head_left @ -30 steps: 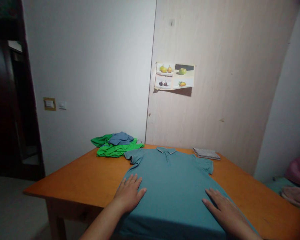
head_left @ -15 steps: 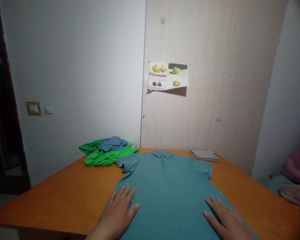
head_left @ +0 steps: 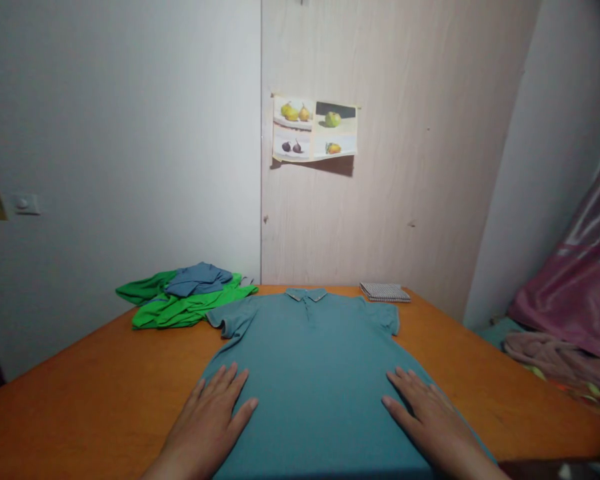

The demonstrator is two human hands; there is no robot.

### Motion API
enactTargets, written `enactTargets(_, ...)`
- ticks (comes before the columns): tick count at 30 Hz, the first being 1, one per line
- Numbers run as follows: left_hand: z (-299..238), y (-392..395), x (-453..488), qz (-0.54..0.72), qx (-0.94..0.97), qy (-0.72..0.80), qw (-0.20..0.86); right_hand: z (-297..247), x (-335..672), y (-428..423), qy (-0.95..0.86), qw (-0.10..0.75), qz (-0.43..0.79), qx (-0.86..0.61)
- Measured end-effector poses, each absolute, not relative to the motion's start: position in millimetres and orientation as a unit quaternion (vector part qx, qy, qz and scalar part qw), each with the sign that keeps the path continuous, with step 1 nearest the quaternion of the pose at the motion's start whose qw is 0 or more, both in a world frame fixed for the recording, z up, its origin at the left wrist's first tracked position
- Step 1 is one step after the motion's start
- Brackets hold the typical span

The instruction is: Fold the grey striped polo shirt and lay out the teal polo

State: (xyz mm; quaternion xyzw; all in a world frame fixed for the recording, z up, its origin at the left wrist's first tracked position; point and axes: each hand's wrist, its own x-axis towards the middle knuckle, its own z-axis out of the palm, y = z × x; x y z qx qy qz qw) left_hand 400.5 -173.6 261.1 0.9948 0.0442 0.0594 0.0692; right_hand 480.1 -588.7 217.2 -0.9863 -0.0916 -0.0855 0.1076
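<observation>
A teal polo shirt (head_left: 315, 373) lies spread out, front side up, with its collar at the far end and its short sleeves out to both sides. On the shirt's left side rests my left hand (head_left: 207, 417), palm down, fingers spread and thumb pointing inward. My right hand (head_left: 423, 413) lies flat on the right side of the shirt in much the same pose. Neither hand grips the cloth. The shirt's lower part runs out of view at the bottom.
Beneath the shirt is an orange table (head_left: 105, 380). A heap of green and blue clothes (head_left: 190, 300) sits at its far left, near the left sleeve. A folded checked cloth (head_left: 385, 293) lies at the back right. Pink fabric (head_left: 575, 293) hangs beyond the right edge.
The head view has turned to the right, so everything appears shifted left and slightly up. Both hands stay flat on the shirt at its sides.
</observation>
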Motion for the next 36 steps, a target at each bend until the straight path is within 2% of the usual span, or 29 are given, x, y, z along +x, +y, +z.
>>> enactTargets(11, 262.6, -168.9, 410.2, 0.049, 0.997, 0.033, 0.053, 243.4, 470.5, -573.1, -0.014, 0.106, -0.069, -0.992)
enactTargets(18, 269.3, -210.7, 417.6, 0.076, 0.993, -0.046, 0.076, 276.5, 441.4, -477.2, -0.214, 0.198, -0.021, -0.956)
enactTargets(22, 261.4, -221.8, 416.7, 0.049, 0.993, -0.062, 0.090, 273.9, 438.9, -453.0, -0.271, 0.209, 0.028, -0.939)
enactTargets(36, 270.1, -176.3, 386.1, 0.034, 0.993, 0.009, 0.113, 210.7, 497.8, -579.1, -0.123, 0.124, -0.069, -0.982)
